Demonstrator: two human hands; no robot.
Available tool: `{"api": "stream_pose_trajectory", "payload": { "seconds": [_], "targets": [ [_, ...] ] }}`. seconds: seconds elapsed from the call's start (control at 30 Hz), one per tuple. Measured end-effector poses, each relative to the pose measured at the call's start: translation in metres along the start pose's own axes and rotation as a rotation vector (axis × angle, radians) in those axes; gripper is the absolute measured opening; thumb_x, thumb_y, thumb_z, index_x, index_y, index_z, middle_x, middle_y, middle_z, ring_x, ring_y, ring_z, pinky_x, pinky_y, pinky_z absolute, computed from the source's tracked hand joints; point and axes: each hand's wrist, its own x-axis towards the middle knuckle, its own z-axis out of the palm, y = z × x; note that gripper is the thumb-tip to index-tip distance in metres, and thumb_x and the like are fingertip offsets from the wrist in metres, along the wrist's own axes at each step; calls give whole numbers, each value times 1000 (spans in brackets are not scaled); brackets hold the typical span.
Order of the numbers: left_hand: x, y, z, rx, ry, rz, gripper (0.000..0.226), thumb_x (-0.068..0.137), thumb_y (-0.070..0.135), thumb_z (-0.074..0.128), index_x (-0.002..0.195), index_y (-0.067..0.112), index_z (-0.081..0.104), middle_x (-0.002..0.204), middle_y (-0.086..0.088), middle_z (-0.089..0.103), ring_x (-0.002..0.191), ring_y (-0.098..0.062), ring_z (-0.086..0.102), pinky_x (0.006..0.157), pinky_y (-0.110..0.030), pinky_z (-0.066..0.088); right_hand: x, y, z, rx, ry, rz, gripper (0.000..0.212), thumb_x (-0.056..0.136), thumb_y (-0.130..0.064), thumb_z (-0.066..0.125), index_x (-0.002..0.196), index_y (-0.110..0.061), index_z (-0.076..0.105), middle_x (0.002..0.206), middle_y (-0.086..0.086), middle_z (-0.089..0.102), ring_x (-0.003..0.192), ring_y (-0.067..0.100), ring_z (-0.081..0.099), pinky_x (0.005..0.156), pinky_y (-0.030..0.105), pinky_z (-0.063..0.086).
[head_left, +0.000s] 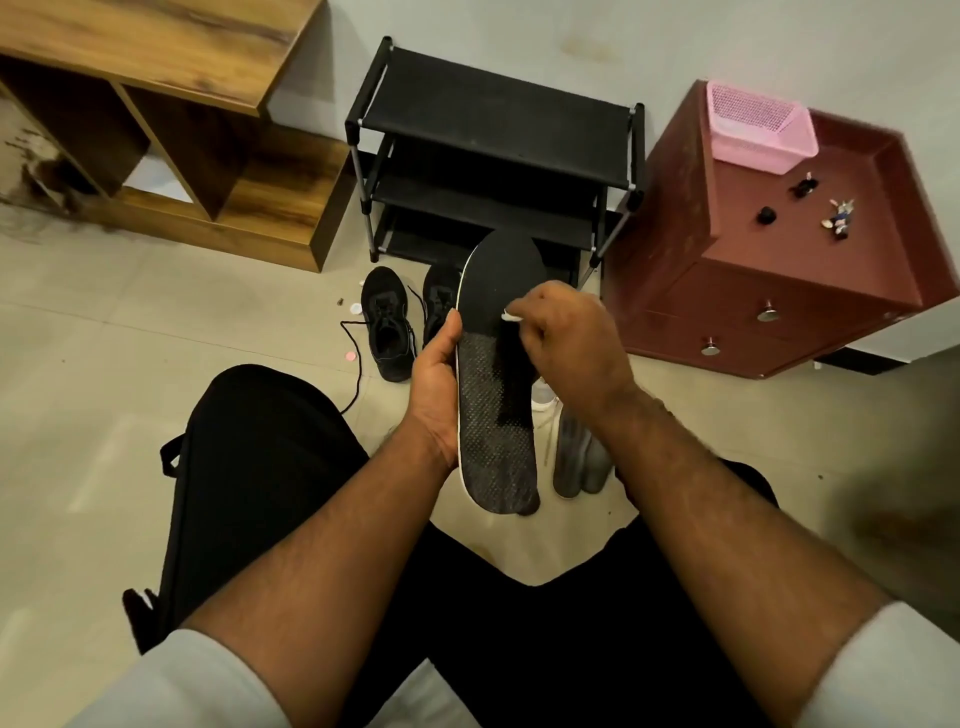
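Note:
A long black insole (498, 415) with a white edge stands upright between my knees, its lower half greyish and dotted. My left hand (436, 384) grips its left edge, thumb along the rim. My right hand (566, 348) pinches a small white wad (511, 315) against the insole's middle. A pair of black lace-up shoes (387, 325) lies on the floor just behind the insole, with one lace trailing left.
A black three-tier shoe rack (493, 119) stands against the wall. A wooden shelf unit (171, 130) is at the left, and a red-brown drawer chest (769, 291) with a pink basket (761, 127) at the right. Grey bottles (576, 457) stand on the tiled floor by my right forearm.

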Motion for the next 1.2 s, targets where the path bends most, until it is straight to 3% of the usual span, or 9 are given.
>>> {"api": "stream_pose_trajectory", "payload": {
  "seconds": [0.13,0.27,0.43,0.63,0.73,0.83,1.0,1.13,1.2],
  "targets": [
    [2,7,-3,-3,17,-4,58,96,52,41,104,4,74,104,-16,71,91,-29,69,88,-39,53,-20,-17,1,49,-81,-58,16,82,-2,65,95,-5,73,85,12,68,76,25,64,70,43,56],
    [5,10,-2,3,42,-37,75,92,59,42,136,-1,52,129,-27,53,100,-34,60,98,-40,46,-75,-47,2,178,-44,-37,21,83,-9,57,96,-7,73,88,9,68,77,24,63,66,42,54],
    [9,7,-2,18,19,-56,82,91,63,42,142,0,45,121,-25,55,97,-33,58,90,-38,50,-82,-53,4,196,23,10,27,85,-15,49,94,-7,73,89,7,67,77,24,62,67,41,51],
    [4,0,-4,-19,16,-34,49,95,48,44,111,8,67,104,-11,66,95,-24,65,92,-35,49,-13,-21,8,66,9,9,38,90,-21,39,100,-6,72,90,9,68,80,22,63,74,44,53],
    [3,1,-5,-24,-8,-35,49,96,49,44,105,10,71,101,-10,69,93,-24,67,87,-34,53,3,-17,7,38,12,10,26,89,-12,50,100,-5,72,91,10,68,82,24,64,78,45,53],
    [6,3,-6,-34,-26,-31,56,97,50,42,94,6,76,94,-12,72,85,-25,71,79,-34,58,-12,-26,4,69,-32,-7,32,91,-19,45,100,-5,72,89,10,68,79,23,64,75,45,55],
    [10,8,-5,-15,20,-29,74,92,59,43,136,0,51,128,-28,55,105,-34,60,91,-40,52,-80,-52,8,197,-45,-21,28,87,-14,48,99,-7,72,89,9,68,77,24,63,67,43,53],
    [11,4,-2,-16,20,-30,77,87,58,48,140,2,48,139,-27,49,111,-34,57,95,-42,47,-86,-56,7,196,12,-24,26,87,-13,50,100,-7,72,93,8,67,80,22,62,70,42,52],
    [10,1,-2,3,37,-26,66,93,56,45,127,2,61,124,-23,61,103,-30,63,94,-40,51,-63,-50,6,151,28,-31,27,86,-13,48,98,-6,72,89,9,67,77,24,62,68,43,52]
  ]
}}
